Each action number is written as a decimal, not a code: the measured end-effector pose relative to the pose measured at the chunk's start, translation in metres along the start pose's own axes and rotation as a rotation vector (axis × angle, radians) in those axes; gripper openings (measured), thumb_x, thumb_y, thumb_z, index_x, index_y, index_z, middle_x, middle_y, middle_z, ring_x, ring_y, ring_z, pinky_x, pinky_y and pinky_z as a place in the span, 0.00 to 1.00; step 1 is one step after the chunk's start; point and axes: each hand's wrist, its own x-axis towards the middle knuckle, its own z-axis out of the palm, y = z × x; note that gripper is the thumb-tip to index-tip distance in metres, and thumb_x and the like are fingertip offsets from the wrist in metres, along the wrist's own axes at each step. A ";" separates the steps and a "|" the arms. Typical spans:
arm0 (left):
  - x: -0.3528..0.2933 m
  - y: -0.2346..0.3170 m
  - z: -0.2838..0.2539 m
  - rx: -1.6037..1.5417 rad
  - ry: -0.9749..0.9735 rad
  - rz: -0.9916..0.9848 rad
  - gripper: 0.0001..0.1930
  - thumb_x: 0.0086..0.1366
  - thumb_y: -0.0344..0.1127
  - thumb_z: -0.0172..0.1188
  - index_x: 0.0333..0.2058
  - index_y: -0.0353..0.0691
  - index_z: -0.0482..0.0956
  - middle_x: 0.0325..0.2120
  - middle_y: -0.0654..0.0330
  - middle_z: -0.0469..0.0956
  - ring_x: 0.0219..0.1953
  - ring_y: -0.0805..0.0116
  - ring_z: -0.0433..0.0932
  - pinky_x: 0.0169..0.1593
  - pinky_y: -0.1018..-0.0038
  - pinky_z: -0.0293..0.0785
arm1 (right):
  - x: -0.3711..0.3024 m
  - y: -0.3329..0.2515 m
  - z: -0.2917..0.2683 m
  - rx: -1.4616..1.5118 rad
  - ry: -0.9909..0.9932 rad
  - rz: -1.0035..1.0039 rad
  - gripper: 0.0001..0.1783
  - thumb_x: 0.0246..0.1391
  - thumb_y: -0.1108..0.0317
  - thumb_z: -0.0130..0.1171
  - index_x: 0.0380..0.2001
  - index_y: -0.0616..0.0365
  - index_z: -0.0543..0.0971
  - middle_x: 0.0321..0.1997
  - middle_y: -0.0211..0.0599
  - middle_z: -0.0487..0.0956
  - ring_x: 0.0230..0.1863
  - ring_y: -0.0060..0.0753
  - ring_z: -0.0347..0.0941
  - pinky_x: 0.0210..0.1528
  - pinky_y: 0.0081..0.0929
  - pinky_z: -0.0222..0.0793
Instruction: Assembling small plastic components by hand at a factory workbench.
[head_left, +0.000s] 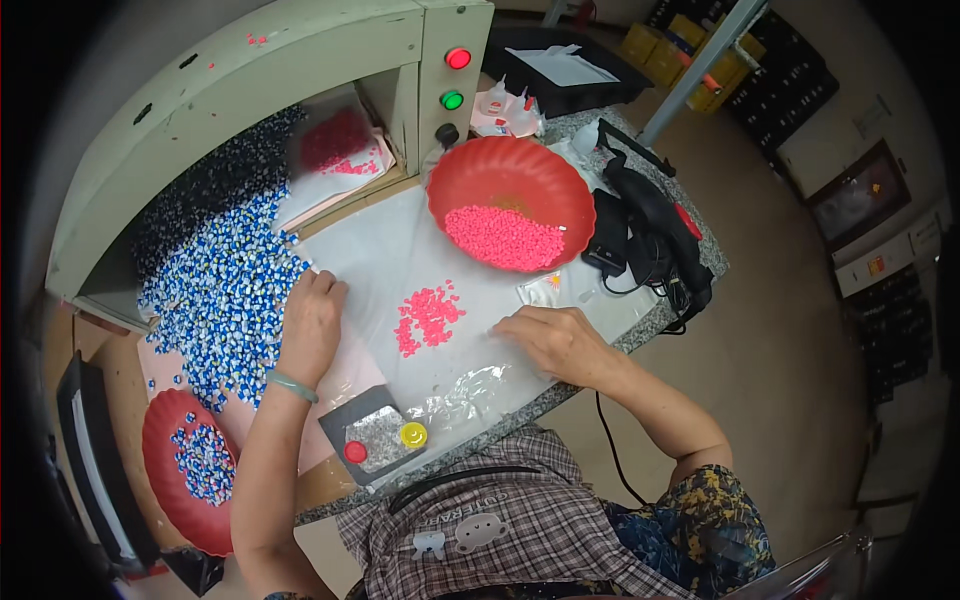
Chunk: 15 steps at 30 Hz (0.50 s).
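My left hand (313,318) is at the right edge of a large heap of small blue-and-white pieces (225,300), its fingers bent and drawn together. Whatever its fingertips pinch is too small to make out. A jade-green bangle (291,386) circles that wrist. My right hand (556,340) rests over the plastic-covered tabletop, fingers curled together; what they hold, if anything, is hidden. Between my hands lies a loose scatter of small pink pieces (430,318), nearer the right hand. Behind it stands a red scalloped bowl (480,175) partly filled with pink pieces (505,238).
A cream machine housing (250,65) with red and green buttons arches over the heap. Another red bowl (180,500) sits at lower left. Two small pots, red (355,452) and yellow (413,434), stand near the front edge. Black cables and a tool (650,210) lie at right.
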 end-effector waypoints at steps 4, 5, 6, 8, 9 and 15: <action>-0.003 -0.001 0.004 0.058 -0.064 -0.018 0.08 0.57 0.24 0.55 0.34 0.34 0.82 0.30 0.52 0.76 0.38 0.53 0.76 0.42 0.62 0.74 | 0.000 0.016 0.000 0.015 -0.012 0.013 0.10 0.54 0.78 0.60 0.40 0.61 0.82 0.36 0.42 0.83 0.35 0.47 0.82 0.37 0.37 0.79; -0.004 -0.001 0.004 0.058 -0.046 0.000 0.08 0.57 0.25 0.55 0.34 0.35 0.82 0.30 0.51 0.75 0.37 0.53 0.76 0.41 0.62 0.74 | -0.004 0.014 -0.001 -0.020 0.009 0.012 0.09 0.54 0.78 0.60 0.39 0.61 0.82 0.36 0.43 0.83 0.35 0.47 0.82 0.38 0.37 0.78; -0.002 -0.001 0.006 0.056 -0.025 0.017 0.08 0.57 0.25 0.56 0.33 0.35 0.82 0.29 0.51 0.75 0.36 0.53 0.76 0.41 0.62 0.73 | -0.005 0.009 -0.005 -0.042 0.006 0.087 0.09 0.54 0.79 0.59 0.39 0.62 0.82 0.36 0.45 0.83 0.36 0.47 0.82 0.38 0.37 0.77; 0.003 0.004 -0.001 0.026 0.025 0.025 0.06 0.55 0.24 0.54 0.30 0.35 0.80 0.31 0.50 0.74 0.36 0.53 0.75 0.41 0.61 0.73 | -0.004 0.003 -0.010 0.028 0.043 0.142 0.11 0.55 0.83 0.56 0.41 0.65 0.81 0.34 0.45 0.81 0.33 0.45 0.80 0.37 0.33 0.76; -0.001 0.004 -0.004 0.032 0.004 0.006 0.06 0.55 0.24 0.54 0.30 0.35 0.80 0.31 0.50 0.74 0.36 0.53 0.75 0.41 0.61 0.73 | -0.005 0.002 -0.004 0.067 0.047 0.158 0.11 0.56 0.83 0.56 0.41 0.65 0.81 0.34 0.45 0.81 0.32 0.44 0.80 0.37 0.34 0.75; -0.016 0.017 -0.034 -0.307 0.074 -0.210 0.08 0.60 0.22 0.63 0.38 0.33 0.84 0.34 0.53 0.76 0.37 0.57 0.79 0.41 0.67 0.76 | 0.018 0.006 0.027 0.086 0.074 0.178 0.10 0.56 0.82 0.58 0.41 0.65 0.81 0.36 0.44 0.81 0.32 0.42 0.79 0.36 0.34 0.74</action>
